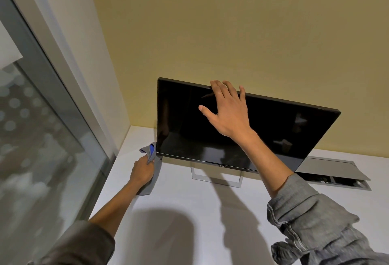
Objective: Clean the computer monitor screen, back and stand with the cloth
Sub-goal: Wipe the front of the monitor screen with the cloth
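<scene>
A black flat-panel monitor (231, 130) is standing on a white bench (189, 212), its dark screen facing the camera and its open-frame stand (216, 177) resting on the bench top just below the lower bezel. The person's right hand (228, 110) is lying spread against the upper part of the screen — fingers (219, 88) straight and hooking over the top edge, thumb splayed out across the glass, nothing clutched. At the monitor's lower left corner the left hand (143, 170) is gripping a grey cloth (150, 155) with a blue patch showing in its folds; the cloth is bunched in curled fingers and touching the corner of the bezel, with its loose end trailing down onto the bench. Both forearms are reaching out from rolled grey sleeves (311, 222). Behind the monitor a yellow wall (231, 22) is rising; to the left a frosted glass partition (31, 138) is bordering the bench, and to the right a grey cable hatch (332, 172) is sitting open in the bench surface.
</scene>
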`<move>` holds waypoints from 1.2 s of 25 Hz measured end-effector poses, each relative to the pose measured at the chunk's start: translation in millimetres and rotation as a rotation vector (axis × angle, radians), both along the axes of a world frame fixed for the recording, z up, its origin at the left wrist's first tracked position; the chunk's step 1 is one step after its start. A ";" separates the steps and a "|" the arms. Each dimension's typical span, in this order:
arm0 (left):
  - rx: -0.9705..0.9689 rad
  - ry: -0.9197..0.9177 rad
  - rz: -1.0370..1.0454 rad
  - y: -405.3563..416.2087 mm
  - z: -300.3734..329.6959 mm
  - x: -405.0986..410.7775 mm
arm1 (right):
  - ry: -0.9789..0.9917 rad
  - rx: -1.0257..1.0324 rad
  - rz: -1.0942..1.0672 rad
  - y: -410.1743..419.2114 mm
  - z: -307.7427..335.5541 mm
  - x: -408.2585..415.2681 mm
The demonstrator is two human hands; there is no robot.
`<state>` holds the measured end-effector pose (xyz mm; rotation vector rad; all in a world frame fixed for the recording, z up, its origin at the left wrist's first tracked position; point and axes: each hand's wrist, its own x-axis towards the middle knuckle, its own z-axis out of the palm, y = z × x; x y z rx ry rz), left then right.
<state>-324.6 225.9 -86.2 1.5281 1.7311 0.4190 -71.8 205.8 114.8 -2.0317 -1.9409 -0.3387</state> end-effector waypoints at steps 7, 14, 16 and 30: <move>0.042 -0.139 0.107 -37.8 23.1 -9.4 | 0.262 0.178 0.077 -70.2 -49.3 -31.8; -0.122 -0.672 0.175 -93.5 93.9 8.5 | 1.043 -0.426 -0.191 -136.7 -130.5 -50.9; -0.178 -0.832 0.170 -110.5 114.0 17.3 | 1.358 -0.531 -0.154 -144.1 -126.1 -48.5; -0.304 -0.815 -0.255 -141.9 140.3 54.6 | 1.587 -0.345 0.092 -175.0 -77.5 4.6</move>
